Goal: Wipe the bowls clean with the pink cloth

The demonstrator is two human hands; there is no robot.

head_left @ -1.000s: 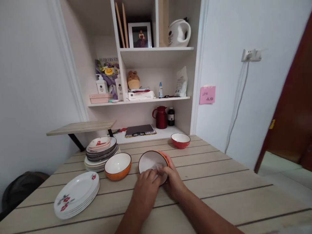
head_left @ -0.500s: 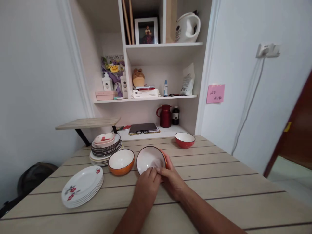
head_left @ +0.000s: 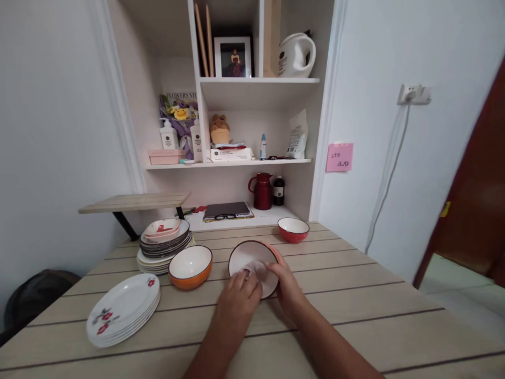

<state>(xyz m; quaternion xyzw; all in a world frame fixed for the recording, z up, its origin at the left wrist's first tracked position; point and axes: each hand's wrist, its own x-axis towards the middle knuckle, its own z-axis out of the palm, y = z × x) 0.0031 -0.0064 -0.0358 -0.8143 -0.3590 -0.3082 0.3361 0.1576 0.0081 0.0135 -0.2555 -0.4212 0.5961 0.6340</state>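
With the right hand [head_left: 290,292] I'm gripping a dark-rimmed bowl [head_left: 245,251] aslant over the wooden table [head_left: 394,337], presumably so its hollow is facing the left hand [head_left: 239,295], which is clutching thin white cloth [head_left: 254,267] inside; leftward, flowered plates [head_left: 125,301] are sitting stacked, probably saving space.

– What can you read?
– "FLOWERS STU", cut off by the shelf divider [head_left: 199,110], at the top of the bouquet [head_left: 180,125].
– And the pink note [head_left: 340,158]?
– Handwritten "250", with a scrawl underneath I can't make out.
– The pump bottle [head_left: 169,138], white jug [head_left: 292,55] and white bag [head_left: 298,136]?
– Labelled, but too small to read.
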